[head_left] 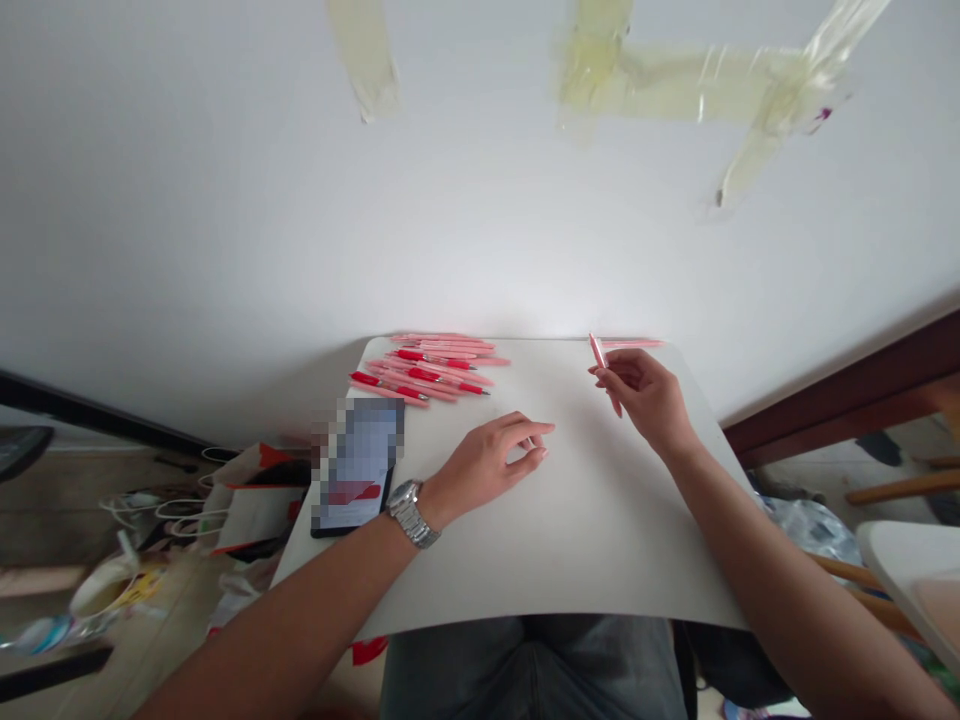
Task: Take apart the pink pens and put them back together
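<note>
Between the thumb and fingers of my right hand (641, 392) is a pink pen (597, 350), held tilted above the right half of the white table (570, 540). My left hand (504, 452) hovers over the table's middle with its thumb and index finger apart and nothing between them; a metal watch (411, 512) circles that wrist. At the back left lies a loose pile of pens (427, 370), several pink and several red. Behind my right hand, another pink pen or pens (637, 343) lie along the back edge, partly hidden by it.
A phone (356, 470), partly blurred out, lies at the table's left side. The wall (480, 220) with yellowed tape rises behind the table. Cables and bags crowd the floor at left; a white-topped stool or chair (915, 560) stands at right.
</note>
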`<control>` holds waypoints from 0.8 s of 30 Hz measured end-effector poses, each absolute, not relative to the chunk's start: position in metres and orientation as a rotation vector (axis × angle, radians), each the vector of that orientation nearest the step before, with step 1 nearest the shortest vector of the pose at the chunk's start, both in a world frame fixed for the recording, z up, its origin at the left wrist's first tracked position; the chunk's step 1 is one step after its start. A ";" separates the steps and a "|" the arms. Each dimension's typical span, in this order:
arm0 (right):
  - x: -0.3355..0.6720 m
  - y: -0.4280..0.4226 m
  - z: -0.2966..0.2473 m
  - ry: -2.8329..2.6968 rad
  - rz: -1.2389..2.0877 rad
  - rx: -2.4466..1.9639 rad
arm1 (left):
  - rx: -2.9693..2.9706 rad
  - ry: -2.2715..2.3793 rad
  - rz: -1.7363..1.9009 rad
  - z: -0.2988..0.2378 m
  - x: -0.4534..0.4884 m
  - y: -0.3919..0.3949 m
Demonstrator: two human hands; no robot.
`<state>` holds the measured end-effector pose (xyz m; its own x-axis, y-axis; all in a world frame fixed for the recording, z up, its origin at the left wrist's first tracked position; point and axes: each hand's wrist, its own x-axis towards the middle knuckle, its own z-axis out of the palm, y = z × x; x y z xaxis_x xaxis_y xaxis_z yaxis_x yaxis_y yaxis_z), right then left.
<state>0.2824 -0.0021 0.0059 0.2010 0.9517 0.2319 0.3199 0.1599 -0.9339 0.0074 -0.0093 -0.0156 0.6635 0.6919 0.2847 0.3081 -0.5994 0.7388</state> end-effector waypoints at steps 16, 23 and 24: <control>0.327 0.026 -0.015 -1.940 -0.177 -1.867 | 2.320 0.769 0.678 -0.015 0.007 -0.011; 0.347 0.046 -0.016 -2.008 -0.218 -1.934 | 2.411 0.766 0.635 -0.018 0.007 -0.011; 0.348 0.048 -0.014 -2.013 -0.214 -1.944 | 2.409 0.764 0.632 -0.018 0.006 -0.011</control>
